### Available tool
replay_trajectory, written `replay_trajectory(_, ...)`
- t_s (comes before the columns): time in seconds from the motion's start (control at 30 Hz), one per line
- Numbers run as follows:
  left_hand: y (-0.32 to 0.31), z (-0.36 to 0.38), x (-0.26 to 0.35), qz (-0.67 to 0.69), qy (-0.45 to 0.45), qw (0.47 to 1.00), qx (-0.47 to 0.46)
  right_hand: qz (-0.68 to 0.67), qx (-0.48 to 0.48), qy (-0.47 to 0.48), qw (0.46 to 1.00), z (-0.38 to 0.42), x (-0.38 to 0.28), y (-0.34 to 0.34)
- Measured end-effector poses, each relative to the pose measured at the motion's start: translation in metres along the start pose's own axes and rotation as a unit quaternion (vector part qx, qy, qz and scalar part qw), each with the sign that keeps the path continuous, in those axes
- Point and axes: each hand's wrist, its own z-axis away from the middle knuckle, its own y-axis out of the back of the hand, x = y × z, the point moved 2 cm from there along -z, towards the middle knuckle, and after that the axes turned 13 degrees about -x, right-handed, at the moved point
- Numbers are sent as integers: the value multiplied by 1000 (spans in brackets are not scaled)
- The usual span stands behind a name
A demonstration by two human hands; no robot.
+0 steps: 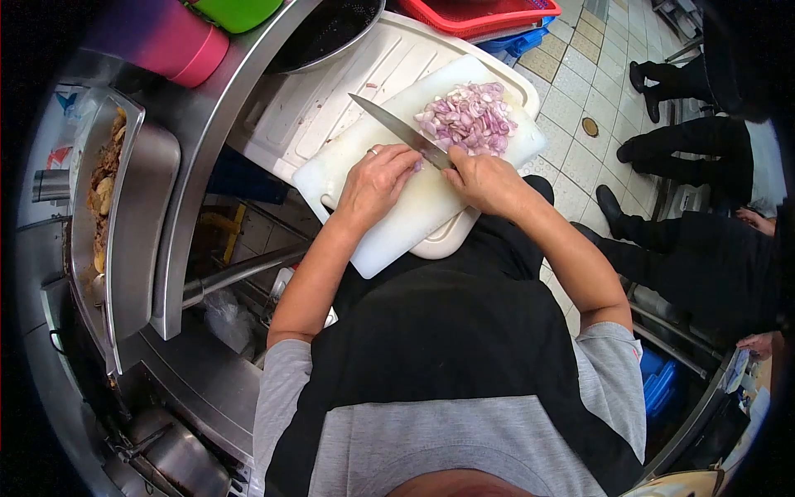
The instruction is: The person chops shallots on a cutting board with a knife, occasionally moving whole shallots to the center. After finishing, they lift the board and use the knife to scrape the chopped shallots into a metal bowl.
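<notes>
My right hand (pixel 489 180) is wrapped round the handle of a large kitchen knife (pixel 396 126), its blade slanting up to the left over a white cutting board (pixel 373 236). Close to the blade, my left hand (pixel 377 184) has its fingers bent together over a small purple shallot piece (pixel 417 166). Most of that piece is hidden under the fingertips. A heap of sliced shallots (pixel 468 118) lies on the board beyond the knife. Under the board is a cream plastic lid or tray (pixel 281 137).
At the left, a steel counter (pixel 217 124) carries a pink container (pixel 199 58); a metal pan of browned food (pixel 149 207) stands beyond. A dark colander (pixel 327 37) and red basket (pixel 472 21) sit at the top. Other people's legs (pixel 662 240) are at the right.
</notes>
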Motion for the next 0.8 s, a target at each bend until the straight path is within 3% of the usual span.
replay_trajectory(0.27, -5, 0, 6, 9, 33, 999, 5, 53, 48, 12, 997, 15, -5, -7)
replay_trajectory(0.47, -6, -3, 1, 22, 0, 1000, 10, 56, 63, 34, 996, 15, 0, -10)
replay_trajectory(0.63, -10, -2, 0, -34, 9, 999, -3, 69, -12, 22, 997, 34, -17, 16)
replay_trajectory(0.8, -13, -1, 3, -51, 4, 999, 13, 47, 17, 27, 998, 21, -10, -14)
